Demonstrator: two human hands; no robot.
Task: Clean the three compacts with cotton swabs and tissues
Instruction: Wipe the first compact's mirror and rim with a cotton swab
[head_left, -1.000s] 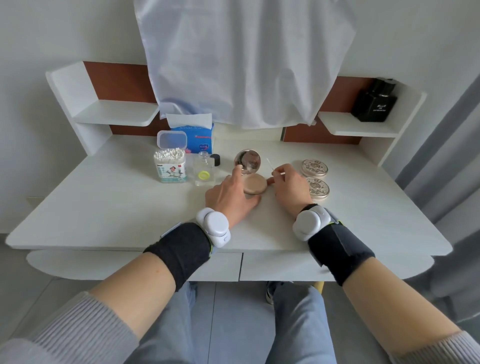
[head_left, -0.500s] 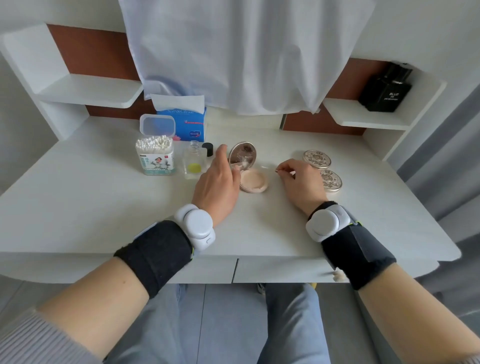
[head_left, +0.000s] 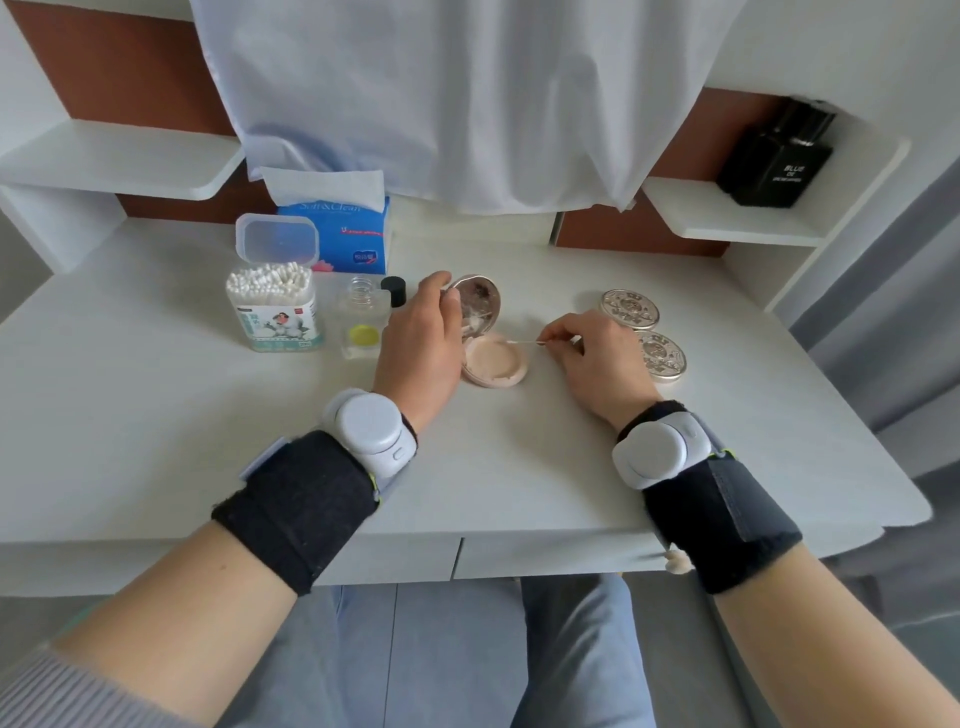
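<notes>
I am cleaning the open compact (head_left: 493, 359) on the bench (head_left: 156, 415): my left grip (head_left: 421, 343) holds its lid, my right grip (head_left: 592, 358) pinches a cotton swab (head_left: 523, 342) at its edge, so next I should rub softly.

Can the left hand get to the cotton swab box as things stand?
Probably, but not freely. The left hand holds the open compact by its lid, so it must let go first. The cotton swab box stands open to its left, with the uncapped glass bottle between them; reaching over looks feasible.
</notes>
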